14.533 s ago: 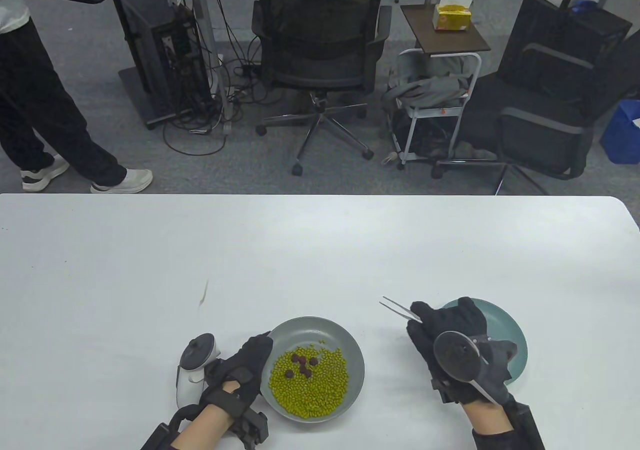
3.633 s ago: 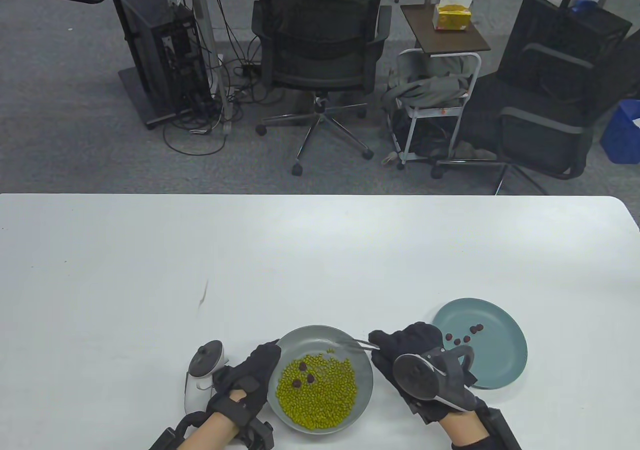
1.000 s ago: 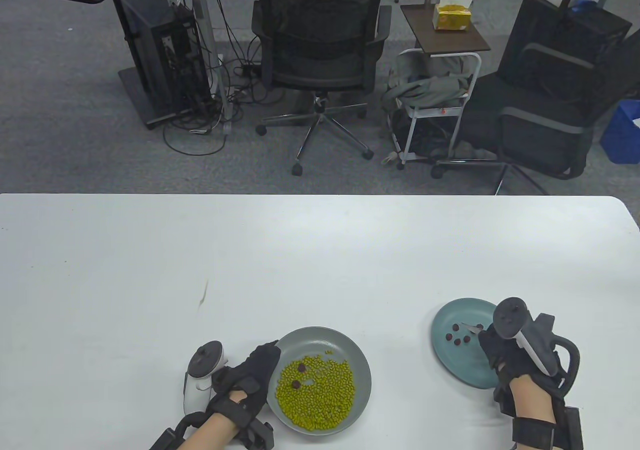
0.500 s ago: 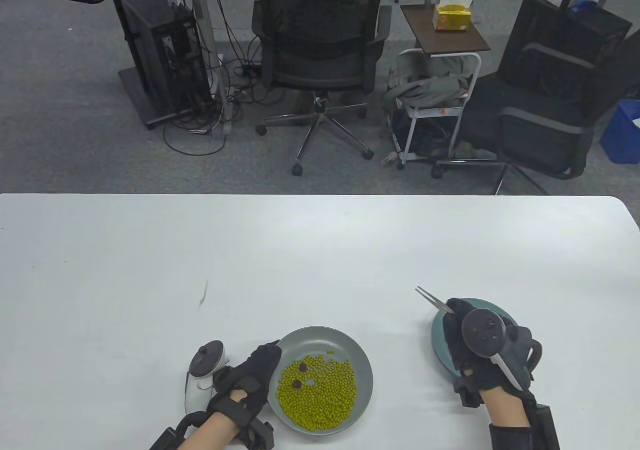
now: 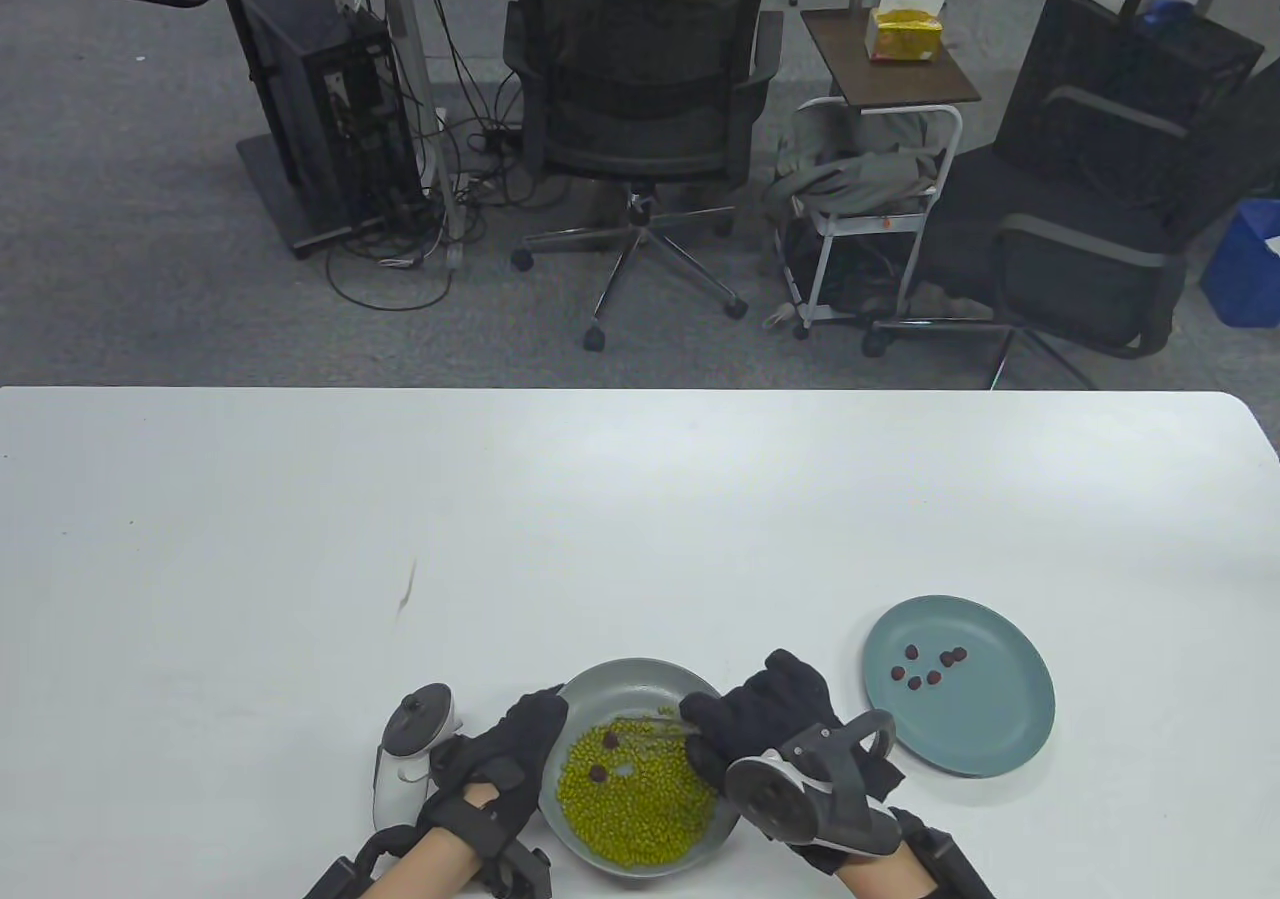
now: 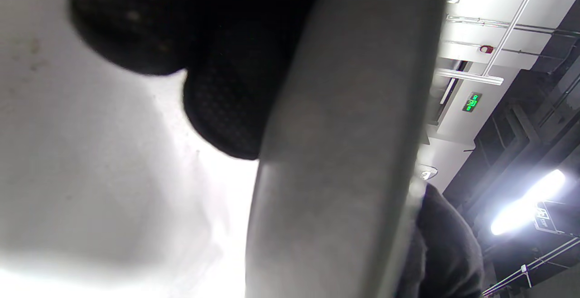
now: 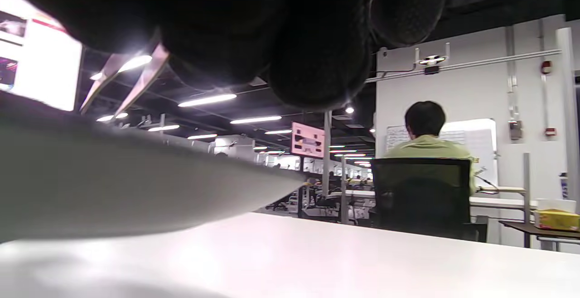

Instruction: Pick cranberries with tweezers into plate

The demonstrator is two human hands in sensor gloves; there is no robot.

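While the left hand [image 5: 505, 754] is resting against the left rim of the grey bowl [image 5: 640, 671] at the bottom centre of the frame, its grip is lying curled on that rim, the gloved fingers [image 6: 226, 108] showing pressed to the bowl's outer wall [image 6: 335, 153] in the left wrist view. The right hand [image 5: 770, 719] is reaching over the bowl's right side, its grip closing around the tweezers [image 5: 650, 726], whose thin prongs are pointing left across the green peas [image 5: 630, 809]. The prongs [image 7: 127, 85] are showing slightly apart in the right wrist view. Two cranberries [image 5: 603, 754] are sitting among the peas at the bowl's left, just beside the tweezer tips; whether the tips are touching one is too blurred to tell. Further right, the teal plate [image 5: 990, 729] is lying on the white surface [image 5: 640, 499], well apart from the bowl, carrying five more cranberries [image 5: 930, 667] in its upper left part. Beyond the surface's far edge, a black office chair [image 5: 640, 89] is standing at the upper centre.
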